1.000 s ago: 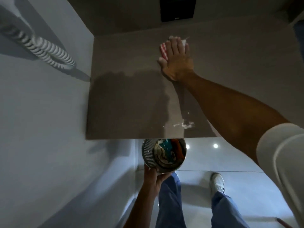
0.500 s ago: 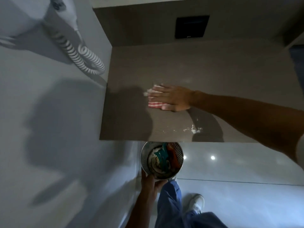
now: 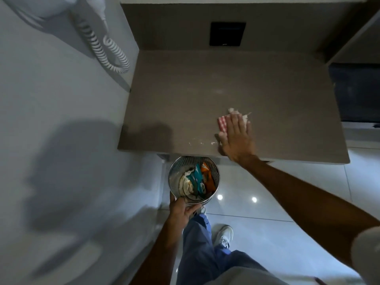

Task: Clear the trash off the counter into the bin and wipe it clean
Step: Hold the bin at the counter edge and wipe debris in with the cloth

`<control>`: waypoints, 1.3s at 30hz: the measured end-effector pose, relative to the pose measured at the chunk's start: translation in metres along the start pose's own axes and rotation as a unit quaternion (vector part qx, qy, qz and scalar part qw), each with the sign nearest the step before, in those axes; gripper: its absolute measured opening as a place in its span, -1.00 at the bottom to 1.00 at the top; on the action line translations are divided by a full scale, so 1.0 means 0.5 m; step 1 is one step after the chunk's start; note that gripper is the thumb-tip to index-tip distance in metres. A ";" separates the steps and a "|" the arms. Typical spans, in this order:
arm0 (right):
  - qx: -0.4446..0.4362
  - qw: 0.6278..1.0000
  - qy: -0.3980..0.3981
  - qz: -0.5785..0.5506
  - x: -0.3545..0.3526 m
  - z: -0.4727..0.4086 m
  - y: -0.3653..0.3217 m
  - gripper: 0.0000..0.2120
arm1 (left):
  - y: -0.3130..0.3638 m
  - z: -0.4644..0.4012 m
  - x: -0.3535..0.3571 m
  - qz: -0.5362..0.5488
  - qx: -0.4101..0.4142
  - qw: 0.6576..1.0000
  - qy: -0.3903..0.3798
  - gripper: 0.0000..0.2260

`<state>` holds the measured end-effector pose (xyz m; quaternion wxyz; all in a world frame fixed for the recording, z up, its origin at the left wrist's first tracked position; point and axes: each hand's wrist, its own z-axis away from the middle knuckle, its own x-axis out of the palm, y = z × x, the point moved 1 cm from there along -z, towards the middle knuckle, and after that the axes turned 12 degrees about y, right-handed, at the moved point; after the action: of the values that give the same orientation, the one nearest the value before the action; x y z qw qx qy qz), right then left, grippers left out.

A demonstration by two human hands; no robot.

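With the right hand (image 3: 236,138) flat on the red-and-white checked cloth (image 3: 223,122), sweep the white crumbs (image 3: 202,143) off the grey-brown tabletop's (image 3: 185,95) near edge into the round metal mesh bin (image 3: 174,171), its rim held in the left hand's (image 3: 182,210) grip.

Coiled white cord (image 3: 107,50) on left wall, black panel (image 3: 227,33) on back wall

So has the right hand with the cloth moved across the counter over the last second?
Yes. The right hand and cloth have come from near the back wall to the counter's front edge, beside the crumbs.
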<state>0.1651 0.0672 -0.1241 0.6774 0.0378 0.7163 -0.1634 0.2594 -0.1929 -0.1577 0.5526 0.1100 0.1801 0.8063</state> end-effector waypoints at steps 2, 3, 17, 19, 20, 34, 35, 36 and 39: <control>-0.018 1.000 0.014 -0.015 0.023 -0.006 -0.056 -0.25 | -0.005 -0.009 -0.001 -0.004 -0.003 1.000 0.002 -0.33; -0.031 0.999 0.017 -0.022 0.035 -0.008 -0.084 -0.21 | -0.009 -0.012 -0.003 -0.013 0.004 1.000 -0.010 -0.33; -0.509 0.856 -0.071 -0.056 0.029 0.068 -0.135 -0.19 | -0.003 0.044 -0.011 -0.074 0.075 0.993 -0.043 -0.40; -0.466 0.868 -0.137 -0.105 0.011 0.122 -0.097 -0.17 | -0.011 0.067 -0.006 -0.059 0.064 0.995 -0.048 -0.43; -0.438 0.872 -0.166 -0.144 0.001 0.150 -0.082 -0.21 | -0.019 0.078 -0.002 -0.059 0.055 0.996 -0.043 -0.47; 0.458 0.671 0.036 -0.581 -0.214 0.096 0.365 -0.69 | -0.111 0.098 0.210 -0.156 0.003 0.987 -0.032 -0.50; 0.486 0.666 0.045 -0.564 -0.213 0.087 0.402 -0.73 | -0.124 0.103 0.228 -0.147 -0.001 0.989 -0.031 -0.49; 0.506 0.676 0.053 -0.533 -0.211 0.083 0.434 -0.78 | -0.138 0.109 0.247 -0.136 -0.002 0.990 -0.033 -0.49; 0.501 0.798 0.081 -0.324 -0.204 0.084 0.509 -0.71 | -0.175 0.120 0.294 -0.136 0.020 0.989 -0.056 -0.51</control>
<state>0.2838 0.3124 -0.0716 0.4106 0.1506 0.5571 -0.7059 0.3026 -0.0174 -0.1423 0.6639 0.1409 0.1781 0.7125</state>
